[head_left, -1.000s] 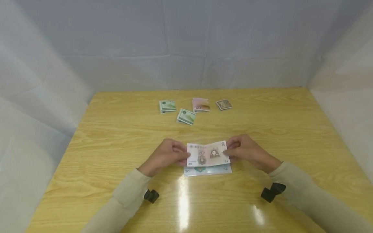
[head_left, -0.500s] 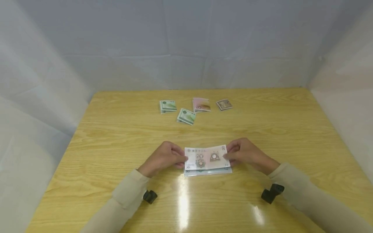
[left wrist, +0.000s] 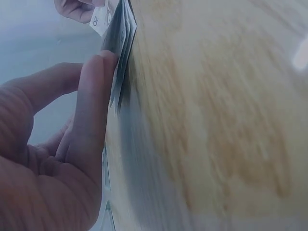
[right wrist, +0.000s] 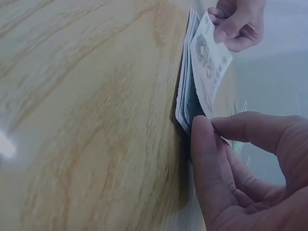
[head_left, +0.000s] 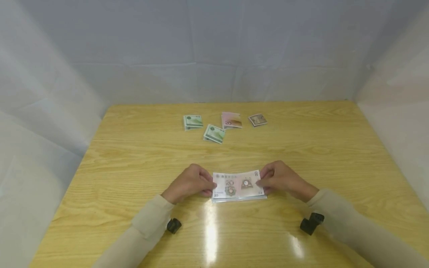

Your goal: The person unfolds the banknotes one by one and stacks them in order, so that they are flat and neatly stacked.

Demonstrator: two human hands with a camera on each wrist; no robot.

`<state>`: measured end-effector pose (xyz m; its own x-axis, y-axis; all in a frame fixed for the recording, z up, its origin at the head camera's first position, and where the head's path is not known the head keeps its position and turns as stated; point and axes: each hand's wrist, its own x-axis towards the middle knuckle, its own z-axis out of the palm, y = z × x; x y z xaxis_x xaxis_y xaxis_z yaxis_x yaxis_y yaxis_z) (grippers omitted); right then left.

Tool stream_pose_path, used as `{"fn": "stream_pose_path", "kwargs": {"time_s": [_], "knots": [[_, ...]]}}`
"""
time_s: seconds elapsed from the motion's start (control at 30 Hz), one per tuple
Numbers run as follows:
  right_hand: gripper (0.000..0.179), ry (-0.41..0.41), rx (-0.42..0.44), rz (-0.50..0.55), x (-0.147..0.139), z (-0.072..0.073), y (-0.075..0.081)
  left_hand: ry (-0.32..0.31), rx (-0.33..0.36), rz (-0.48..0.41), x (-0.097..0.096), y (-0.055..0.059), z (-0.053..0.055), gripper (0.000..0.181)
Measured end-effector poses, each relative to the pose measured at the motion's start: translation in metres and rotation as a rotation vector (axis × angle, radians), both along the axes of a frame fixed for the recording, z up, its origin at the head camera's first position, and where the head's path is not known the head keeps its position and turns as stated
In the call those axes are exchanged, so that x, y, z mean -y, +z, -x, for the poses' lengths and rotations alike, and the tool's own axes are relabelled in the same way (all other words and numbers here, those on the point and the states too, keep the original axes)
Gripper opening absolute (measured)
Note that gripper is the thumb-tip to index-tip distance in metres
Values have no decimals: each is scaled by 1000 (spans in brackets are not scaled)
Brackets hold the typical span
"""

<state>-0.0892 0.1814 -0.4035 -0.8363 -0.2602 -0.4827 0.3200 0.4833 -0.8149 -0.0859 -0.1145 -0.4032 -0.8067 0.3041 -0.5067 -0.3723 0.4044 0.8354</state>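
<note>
A pale 20 banknote (head_left: 238, 184) with a faint centre crease is stretched between both hands in the head view. Its left end is pinched between thumb and fingers of my left hand (head_left: 189, 182). My right hand (head_left: 285, 180) pinches the opposite end the same way. Directly under it lies a stack of banknotes (right wrist: 183, 91), several notes thick and flat on the table. From above, only a bluish front edge of the stack shows. The right wrist view shows a narrow gap between the held note and the stack; the rest of the stack's top is covered.
Farther back on the wooden table (head_left: 151, 149) lie two green folded banknotes (head_left: 193, 121) (head_left: 214, 134), a pink folded 20 banknote (head_left: 232, 120) and a small brown folded banknote (head_left: 257, 120). White cloth (head_left: 214, 82) hangs behind the table and along both sides.
Both hands have lowered the 20 banknote toward me, over the stack. The bluish 50 note on top, more exposed before, is now nearly covered. The folded notes have not moved.
</note>
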Motion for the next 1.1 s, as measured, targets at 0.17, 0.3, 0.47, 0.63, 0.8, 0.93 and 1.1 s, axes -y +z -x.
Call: {"fn": "stream_pose_path", "kwargs": {"time_s": [0.17,0.3,0.47,0.63,0.8,0.93,1.1], "knots": [[19,15,-34,-12,-1,0,-3,-19,-28,45,-1,0,0,12],[19,31,-66,-44,-1,1,-5,-42,-58,77,-2,-2,0,10],[19,54,-93,-56,-1,0,-5,-79,-104,136,-2,-1,0,12],[20,54,-106,-72,-2,0,-4,-101,-128,180,-2,1,1,13],[22,46,-105,-100,-2,-1,-3,-110,-135,204,-1,0,1,14],[22,44,-117,-127,-2,-1,-3,-118,-140,225,-1,-1,2,15],[23,54,-125,-143,-3,1,-4,-130,-151,228,0,0,2,15]]}}
